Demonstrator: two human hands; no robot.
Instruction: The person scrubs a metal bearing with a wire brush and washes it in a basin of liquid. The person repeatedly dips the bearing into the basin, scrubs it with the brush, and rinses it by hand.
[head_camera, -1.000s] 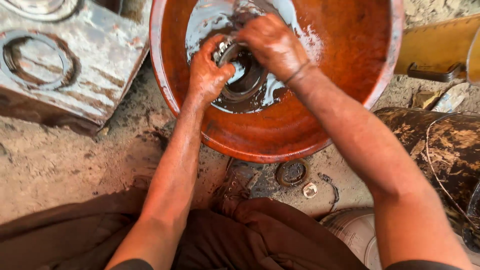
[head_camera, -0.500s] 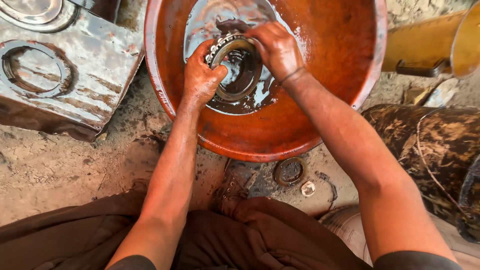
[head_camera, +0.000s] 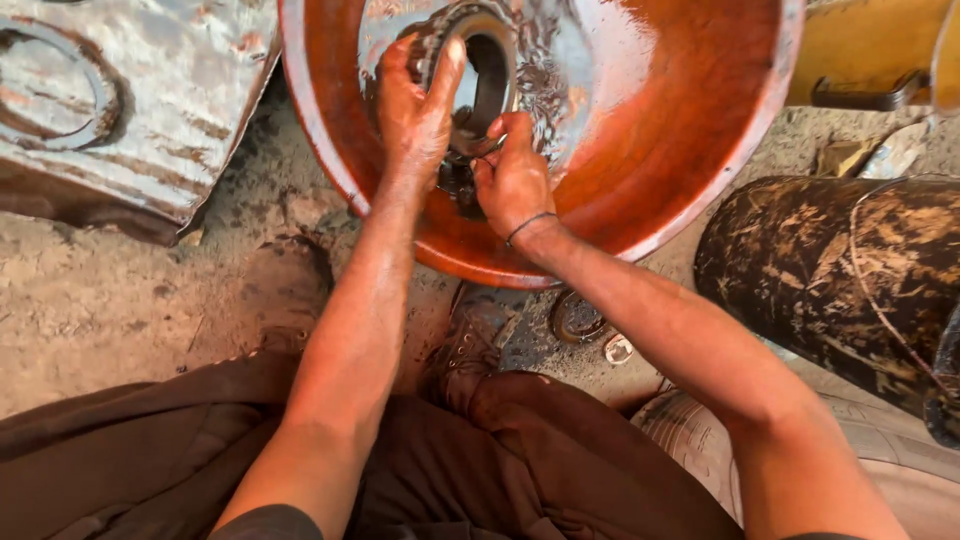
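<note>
On dusty ground (head_camera: 110, 300) sits an orange basin (head_camera: 690, 130).

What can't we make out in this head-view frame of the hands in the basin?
Head view only:
- Round metal part: lower half hidden behind left hand and right hand; top cut by the frame edge.
- Basin: far rim cut off at the top.
- Right hand's fingertips: what they pinch is too small to tell.
- Small discs on the ground: too small to tell their kind.
</note>
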